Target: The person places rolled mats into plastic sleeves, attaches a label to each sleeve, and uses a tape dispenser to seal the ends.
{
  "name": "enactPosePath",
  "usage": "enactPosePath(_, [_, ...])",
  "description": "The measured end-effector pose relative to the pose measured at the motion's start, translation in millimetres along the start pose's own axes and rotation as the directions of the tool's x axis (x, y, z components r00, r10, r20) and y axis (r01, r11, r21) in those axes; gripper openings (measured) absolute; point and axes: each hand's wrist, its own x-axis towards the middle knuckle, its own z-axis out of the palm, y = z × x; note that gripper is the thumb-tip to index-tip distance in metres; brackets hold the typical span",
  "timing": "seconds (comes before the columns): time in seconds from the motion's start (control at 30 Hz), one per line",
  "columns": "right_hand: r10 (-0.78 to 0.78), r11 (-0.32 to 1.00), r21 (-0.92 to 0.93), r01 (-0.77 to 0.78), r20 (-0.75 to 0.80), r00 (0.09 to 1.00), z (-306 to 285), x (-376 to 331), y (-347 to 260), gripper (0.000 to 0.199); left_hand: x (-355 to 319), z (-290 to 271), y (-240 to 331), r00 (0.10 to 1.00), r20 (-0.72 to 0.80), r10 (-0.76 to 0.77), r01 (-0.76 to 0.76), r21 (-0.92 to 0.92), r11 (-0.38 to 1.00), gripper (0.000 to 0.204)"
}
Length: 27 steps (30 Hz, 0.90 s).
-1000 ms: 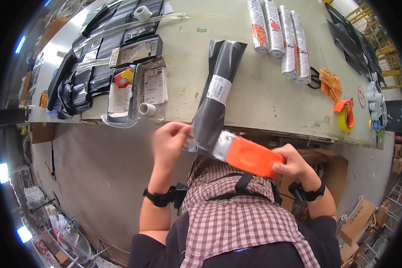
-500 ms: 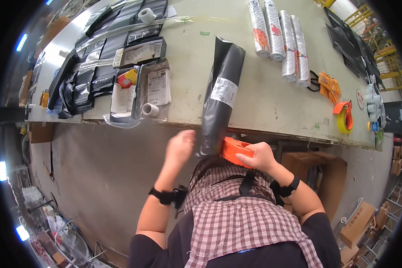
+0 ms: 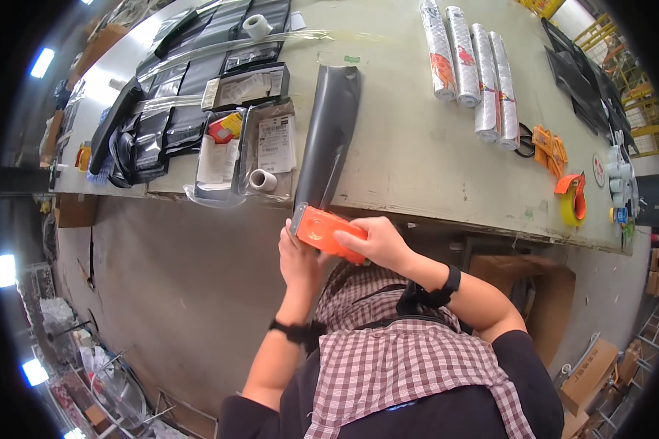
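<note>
A long rolled parcel in a black plastic mailing bag [image 3: 328, 135] lies with its far part on the table and its near end over the front edge. My left hand [image 3: 298, 262] is closed at that near end; some of its fingers are hidden behind the dispenser. An orange tape dispenser [image 3: 328, 231] lies across the parcel's near end, its metal head over the left side. My right hand [image 3: 379, 243] grips the dispenser from the right, thumb on top. The tape itself cannot be made out.
Several silvery patterned rolls [image 3: 478, 80] lie at the far right. Near them are black-handled scissors [image 3: 525, 140], orange packets [image 3: 549, 150] and another tape dispenser [image 3: 572, 201]. Label boxes [image 3: 274, 146] and stacked black bags [image 3: 198, 80] fill the left. A cardboard box [image 3: 520, 289] stands under the table.
The parcel has turned so its white label no longer shows, and its near end has swung left. My left hand has closed on that end, and my right hand has brought the dispenser left over it.
</note>
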Motion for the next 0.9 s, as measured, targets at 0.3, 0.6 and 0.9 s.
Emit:
enactPosePath(0.3, [0.253, 0.849, -0.460, -0.260, -0.079, 0.964, -76, -63, -2, 0.043, 8, 6, 13, 0.944, 0.329, -0.014, 0.109, -0.273, 0.956, 0.072])
enactPosePath(0.6, [0.195, 0.950, -0.129, -0.284, -0.465, 0.863, -120, -132, 60, 0.033, 21, 8, 2, 0.809, 0.574, 0.128, 0.356, -0.651, 0.670, 0.055])
enactPosePath(0.9, [-0.405, 0.250, -0.751, -0.612, -0.655, 0.638, -215, -141, 121, 0.044, 35, 24, 102, 0.521, 0.760, 0.389, 0.694, -0.642, 0.325, 0.049])
